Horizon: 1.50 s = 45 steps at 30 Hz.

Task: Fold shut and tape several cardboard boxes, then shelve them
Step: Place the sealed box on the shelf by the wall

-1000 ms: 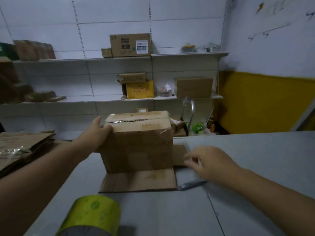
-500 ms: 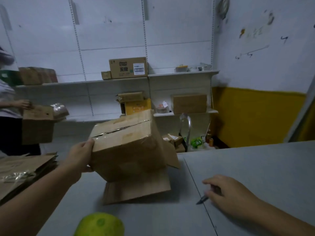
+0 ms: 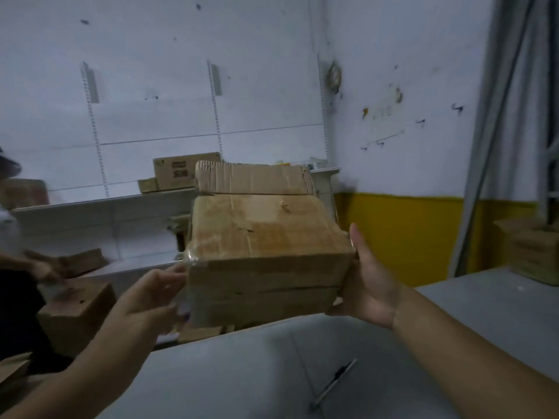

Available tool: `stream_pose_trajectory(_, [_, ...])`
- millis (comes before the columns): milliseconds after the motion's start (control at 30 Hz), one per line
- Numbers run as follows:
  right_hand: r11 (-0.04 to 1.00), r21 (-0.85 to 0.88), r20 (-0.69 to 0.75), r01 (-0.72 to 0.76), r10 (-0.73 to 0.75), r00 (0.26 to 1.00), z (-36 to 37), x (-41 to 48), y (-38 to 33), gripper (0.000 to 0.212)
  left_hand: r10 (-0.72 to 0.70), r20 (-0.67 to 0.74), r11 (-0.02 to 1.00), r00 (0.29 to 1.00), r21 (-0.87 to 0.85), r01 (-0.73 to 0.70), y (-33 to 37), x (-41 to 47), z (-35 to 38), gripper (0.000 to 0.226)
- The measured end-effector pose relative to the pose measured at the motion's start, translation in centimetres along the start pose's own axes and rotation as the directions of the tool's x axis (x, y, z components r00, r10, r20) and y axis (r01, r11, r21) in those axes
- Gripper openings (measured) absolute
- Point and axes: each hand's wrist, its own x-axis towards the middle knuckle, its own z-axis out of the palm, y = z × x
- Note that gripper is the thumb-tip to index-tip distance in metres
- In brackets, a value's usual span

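Between left hand (image 3: pixel 151 297), right hand (image 3: pixel 369 285): creased cardboard box (image 3: pixel 266 255).

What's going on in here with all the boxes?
A person is holding a brown cardboard box up above the grey table. The left hand grips its taped left side and the right hand its right side. One flap on the far side stands up, not folded down. A slim dark pen-like tool lies on the table. At the left, another person handles a second box, too blurred to describe. More boxes sit on the white wall shelf.
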Motion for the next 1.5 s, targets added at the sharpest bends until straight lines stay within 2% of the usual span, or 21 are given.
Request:
stream_pose_trajectory(67, [0.999,-0.002,-0.118,0.052,-0.052,0.992,-3.1,-1.4,-0.3,0.044,-0.158,0.148,0.977,0.976,-0.116,0.176,0.4,1.0,2.9,0.023])
stream_pose_trajectory(133, [0.995,-0.016,-0.219,0.100,-0.101,0.970,-6.5,-3.0,-0.7,0.037,-0.236,0.294,0.957,0.926,-0.094,0.273,0.8,1.8,6.8,0.044])
stream_pose_trajectory(233, [0.987,-0.045,-0.362,0.154,-0.160,0.919,-11.3,-6.0,-1.9,0.039,-0.346,0.338,0.937,0.876,0.078,0.340,0.4,1.9,14.0,0.051])
stream_pose_trajectory(333, [0.973,-0.163,-0.489,0.161,-0.221,0.844,-15.9,-10.0,-3.4,0.044,-0.305,0.322,0.952,0.896,0.112,0.284,-1.4,1.3,21.7,0.044])
stream_pose_trajectory(400, [0.941,-0.329,-0.621,0.075,-0.275,0.734,-19.7,-12.6,-3.8,0.043,-0.210,0.352,0.978,0.912,0.083,0.193,-2.6,0.2,26.9,0.048])
stream_pose_trajectory(500, [0.874,-0.478,-0.753,-0.093,-0.353,0.555,-24.8,-16.5,-3.7,0.043,-0.105,0.442,0.975,0.891,0.221,0.005,-6.2,-1.4,34.4,0.066])
stream_pose_trajectory(600, [0.813,-0.476,-0.817,-0.335,-0.269,0.509,-27.7,-19.9,-1.9,0.049,-0.112,0.605,0.978,0.788,0.206,-0.019,-10.4,-4.5,39.3,0.071])
stream_pose_trajectory(667, [0.725,-0.483,-0.853,-0.492,-0.260,0.453,-29.4,-21.4,-0.7,0.069,-0.065,0.627,0.990,0.776,0.141,-0.031,-12.7,-6.2,41.1,0.074])
stream_pose_trajectory(767, [0.635,-0.498,-0.866,-0.590,-0.406,0.293,-28.8,-22.2,0.2,0.085,-0.052,0.620,0.991,0.783,0.132,-0.038,-14.2,-6.6,43.2,0.064])
stream_pose_trajectory(800, [0.628,-0.528,-0.838,-0.572,-0.494,0.230,-27.2,-22.2,0.6,0.086,-0.056,0.621,0.988,0.782,0.147,-0.046,-14.2,-6.5,43.7,0.064])
stream_pose_trajectory(833, [0.551,-0.629,-0.737,-0.548,-0.647,0.196,-25.7,-22.3,1.3,0.084,-0.049,0.626,0.986,0.778,0.157,-0.065,-14.3,-6.4,44.0,0.070])
stream_pose_trajectory(900, [0.199,-0.855,-0.337,-0.479,-0.915,0.222,-22.3,-21.7,2.8,0.079,0.000,0.655,0.982,0.755,0.141,-0.123,-14.4,-6.6,44.3,0.085])
stream_pose_trajectory(967, [-0.066,-0.888,-0.115,-0.456,-0.927,0.358,-21.1,-20.4,3.7,0.075,0.061,0.692,0.968,0.719,0.136,-0.213,-14.4,-7.3,44.7,0.089])
stream_pose_trajectory(1033, [-0.028,-0.856,-0.238,-0.516,-0.865,0.442,-21.9,-18.3,3.9,0.077,0.097,0.730,0.939,0.676,0.158,-0.305,-14.8,-7.7,45.3,0.081])
stream_pose_trajectory(1100, [0.039,-0.774,-0.356,-0.632,-0.852,0.385,-23.6,-16.7,3.2,0.085,0.067,0.799,0.921,0.598,0.181,-0.346,-14.9,-7.2,45.9,0.073])
stream_pose_trajectory(1167, [-0.065,-0.667,-0.311,-0.742,-0.880,0.358,-26.2,-15.6,1.4,0.091,0.073,0.880,0.892,0.470,0.154,-0.426,-15.2,-6.1,46.4,0.078])
stream_pose_trajectory(1233, [-0.119,-0.575,-0.291,-0.810,-0.895,0.338,-28.8,-14.9,-0.5,0.078,0.055,0.922,0.828,0.384,0.173,-0.534,-15.4,-4.2,46.7,0.070])
stream_pose_trajectory(1267, [-0.120,-0.541,-0.306,-0.832,-0.894,0.328,-29.9,-14.7,-1.5,0.069,0.052,0.921,0.776,0.385,0.205,-0.596,-15.6,-3.1,46.8,0.057])
stream_pose_trajectory(1333, [-0.059,-0.518,-0.398,-0.854,-0.867,0.301,-32.6,-14.5,-2.9,0.059,0.077,0.879,0.714,0.471,0.281,-0.642,-16.7,-0.9,47.1,0.041])
stream_pose_trajectory(1433, [0.019,-0.491,-0.443,-0.871,-0.867,0.230,-37.2,-15.1,-4.7,0.054,0.028,0.796,0.636,0.605,0.453,-0.625,-18.3,1.3,47.8,0.039])
stream_pose_trajectory(1500, [0.049,-0.485,-0.461,-0.873,-0.863,0.208,-40.2,-15.4,-5.7,0.056,0.008,0.760,0.618,0.650,0.508,-0.600,-19.1,1.8,48.4,0.036])
